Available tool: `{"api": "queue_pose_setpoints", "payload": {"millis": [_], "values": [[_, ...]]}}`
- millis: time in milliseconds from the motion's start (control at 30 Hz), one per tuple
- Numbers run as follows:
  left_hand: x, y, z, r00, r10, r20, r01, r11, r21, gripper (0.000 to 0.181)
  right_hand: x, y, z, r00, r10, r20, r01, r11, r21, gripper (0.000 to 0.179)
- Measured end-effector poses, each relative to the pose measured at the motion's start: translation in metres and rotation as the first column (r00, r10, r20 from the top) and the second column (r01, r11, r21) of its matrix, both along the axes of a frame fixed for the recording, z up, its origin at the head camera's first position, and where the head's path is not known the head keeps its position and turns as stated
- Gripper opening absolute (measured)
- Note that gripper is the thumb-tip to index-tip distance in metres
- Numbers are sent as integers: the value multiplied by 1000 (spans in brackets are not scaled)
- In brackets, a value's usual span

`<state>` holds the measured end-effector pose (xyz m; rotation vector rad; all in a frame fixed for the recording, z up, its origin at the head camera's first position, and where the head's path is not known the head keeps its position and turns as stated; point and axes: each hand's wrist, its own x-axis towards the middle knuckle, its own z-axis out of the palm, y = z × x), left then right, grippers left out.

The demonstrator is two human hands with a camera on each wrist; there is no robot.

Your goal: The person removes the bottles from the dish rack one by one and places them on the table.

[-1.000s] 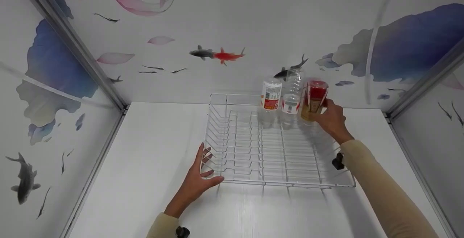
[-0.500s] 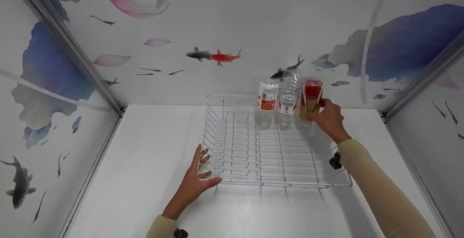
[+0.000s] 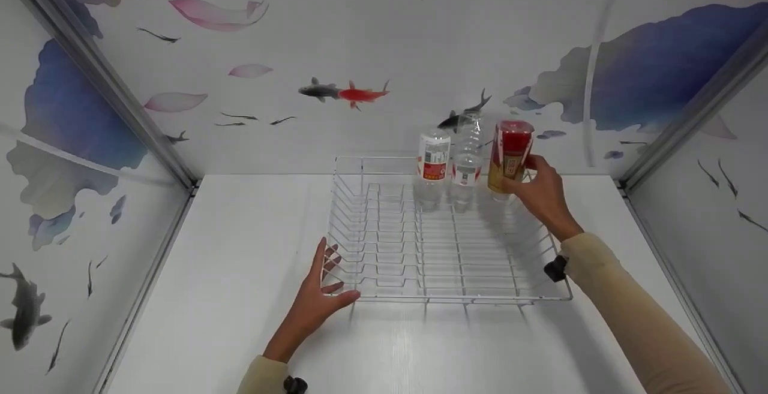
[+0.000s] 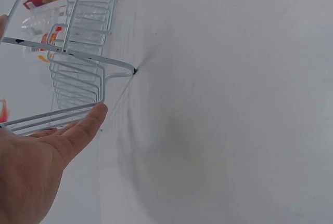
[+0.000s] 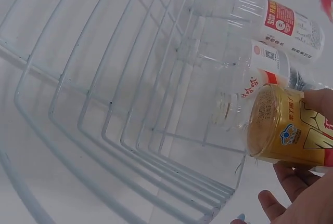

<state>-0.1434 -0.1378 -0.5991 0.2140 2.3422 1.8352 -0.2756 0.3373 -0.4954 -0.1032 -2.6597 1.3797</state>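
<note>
My right hand [image 3: 543, 193] holds an upside-down bottle [image 3: 510, 157] with a red and gold label, fingers and thumb round its sides. In the right wrist view its clear neck [image 5: 229, 112] points toward the rack. It leans slightly at the back right of a white wire dish rack [image 3: 423, 299]. Two clear plastic bottles stand inverted to its left: a tall ribbed bottle [image 3: 466, 154] and a bottle with a white and red label [image 3: 433, 163]. My left hand [image 3: 312, 307] touches the rack's front left corner, fingers fairly straight along the side, thumb at the front rim.
The rack stands on a white tabletop [image 3: 246, 244]. White panels [image 3: 360, 34] painted with fish and petals enclose the back and sides, close behind the bottles. Metal frame strips [image 3: 150, 286] run along the side edges.
The red and gold bottle has risen a little in my right hand, and its upper end tilts more to the right. My left hand stays at the rack's corner. The head view has shifted slightly.
</note>
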Motion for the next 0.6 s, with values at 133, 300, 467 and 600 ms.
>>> {"api": "queue_pose_setpoints", "payload": {"millis": [133, 300, 467, 600], "values": [[0, 0, 2, 1000, 4, -3, -4, 1000, -19, 131, 7, -1, 4, 1000, -5, -5, 5, 1000, -9, 82], [-3, 2, 4, 1000, 14, -1, -14, 999, -36, 131, 17, 1, 11, 1000, 4, -19, -4, 1000, -9, 85], [-3, 2, 3, 1000, 18, 2, -17, 999, -49, 132, 27, 1, 16, 999, 26, -22, -26, 1000, 9, 86], [0, 1, 2, 1000, 22, 2, -22, 998, -62, 130, 33, 0, 18, 999, 45, -8, -45, 999, 20, 86]]}}
